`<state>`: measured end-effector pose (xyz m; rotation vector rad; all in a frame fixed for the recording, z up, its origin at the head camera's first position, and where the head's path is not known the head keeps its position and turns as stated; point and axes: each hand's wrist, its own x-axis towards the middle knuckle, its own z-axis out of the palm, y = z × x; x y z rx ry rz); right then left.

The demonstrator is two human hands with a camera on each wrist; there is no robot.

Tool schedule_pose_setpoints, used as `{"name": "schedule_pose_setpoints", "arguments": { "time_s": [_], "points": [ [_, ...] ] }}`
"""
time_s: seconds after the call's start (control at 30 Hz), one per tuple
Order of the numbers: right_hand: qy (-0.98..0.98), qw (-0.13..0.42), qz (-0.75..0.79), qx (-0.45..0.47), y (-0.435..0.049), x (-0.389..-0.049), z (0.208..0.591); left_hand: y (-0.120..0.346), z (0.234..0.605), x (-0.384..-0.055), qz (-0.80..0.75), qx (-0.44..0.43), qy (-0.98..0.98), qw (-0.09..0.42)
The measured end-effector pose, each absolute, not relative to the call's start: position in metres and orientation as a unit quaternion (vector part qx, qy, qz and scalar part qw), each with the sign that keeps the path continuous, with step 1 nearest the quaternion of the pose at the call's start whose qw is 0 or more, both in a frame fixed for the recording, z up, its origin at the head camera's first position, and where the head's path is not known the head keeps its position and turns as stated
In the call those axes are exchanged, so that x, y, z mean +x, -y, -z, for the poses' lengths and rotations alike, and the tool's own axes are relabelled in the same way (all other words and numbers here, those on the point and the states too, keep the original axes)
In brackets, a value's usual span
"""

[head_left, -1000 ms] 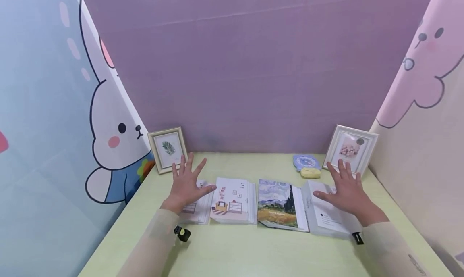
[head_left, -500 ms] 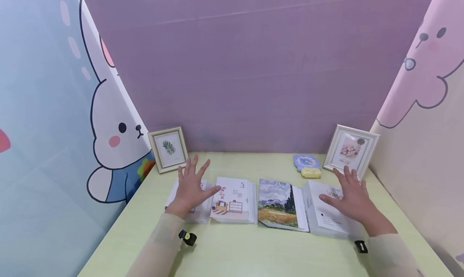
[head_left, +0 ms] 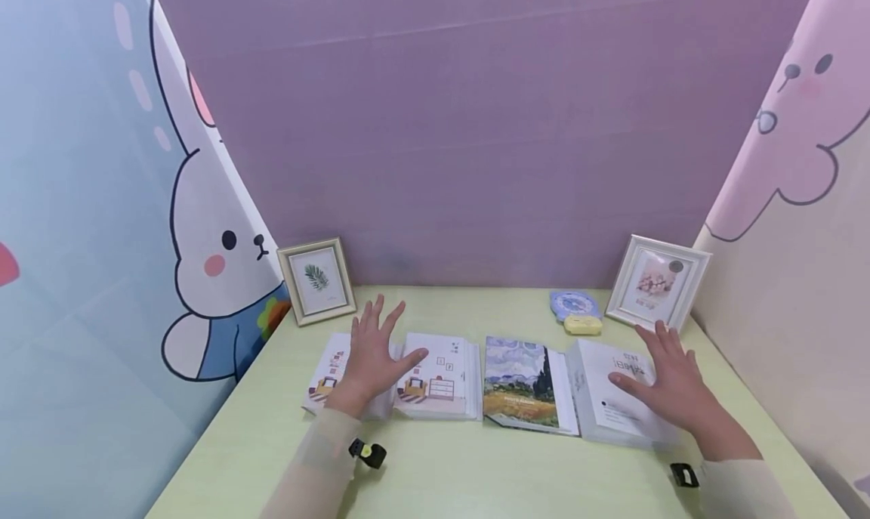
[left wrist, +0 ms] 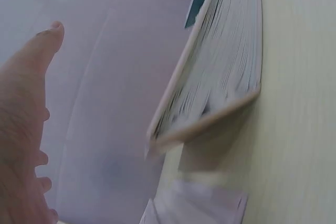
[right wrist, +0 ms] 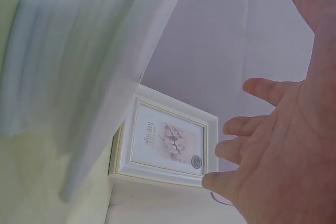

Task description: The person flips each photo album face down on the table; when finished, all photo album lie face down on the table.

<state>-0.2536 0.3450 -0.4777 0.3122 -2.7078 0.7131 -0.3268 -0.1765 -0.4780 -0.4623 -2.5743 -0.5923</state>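
Observation:
Photo albums lie in a row across the table. My left hand (head_left: 372, 360), fingers spread, hovers over the leftmost white album (head_left: 333, 368), partly covering it, with the thumb reaching across the neighbouring white album (head_left: 435, 387). Beside that one is an album with a painted landscape cover (head_left: 519, 383). Over the thick white album (head_left: 618, 398) at the right end, my right hand (head_left: 676, 387) is held with fingers extended. The left wrist view has the left hand (left wrist: 23, 108) apart from an album's page edges (left wrist: 220, 51). In the right wrist view, the right palm (right wrist: 294, 150) holds nothing.
A gold-rimmed frame with a leaf print (head_left: 316, 281) stands back left, a white frame (head_left: 658, 283) back right. Near the latter are a blue round item (head_left: 574, 304) and a small yellow item (head_left: 582, 325). A purple panel (head_left: 476, 141) rises behind the table (head_left: 462, 474).
Both hands have drifted to the right, the right hand also nearer the person. More of the leftmost album now shows. The albums and frames have stayed in place.

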Motion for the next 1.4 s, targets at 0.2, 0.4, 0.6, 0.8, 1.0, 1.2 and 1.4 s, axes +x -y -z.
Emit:
{"name": "schedule_pose_setpoints", "arguments": {
  "time_s": [0.2,0.4,0.6,0.8,1.0,1.2,1.4],
  "points": [
    [0.943,0.161,-0.268,0.115,-0.345,-0.248,0.480,0.158,0.480,-0.323,0.255,-0.182,0.925,0.216],
    [0.944,0.143,-0.276,0.112,-0.344,-0.241,0.479,0.137,0.483,-0.318,0.316,-0.195,0.910,0.185],
    [0.940,0.139,-0.287,0.117,-0.344,-0.232,0.480,0.116,0.482,-0.313,0.353,-0.210,0.899,0.151],
    [0.942,0.123,-0.290,0.115,-0.344,-0.228,0.482,0.099,0.484,-0.309,0.399,-0.223,0.882,0.111],
    [0.944,0.109,-0.290,0.114,-0.343,-0.224,0.481,0.082,0.484,-0.307,0.437,-0.239,0.863,0.082],
    [0.940,0.099,-0.304,0.117,-0.342,-0.220,0.485,0.064,0.485,-0.305,0.459,-0.266,0.846,0.058],
    [0.938,0.101,-0.308,0.123,-0.343,-0.218,0.492,0.047,0.487,-0.298,0.477,-0.283,0.831,0.039]
  ]
}}
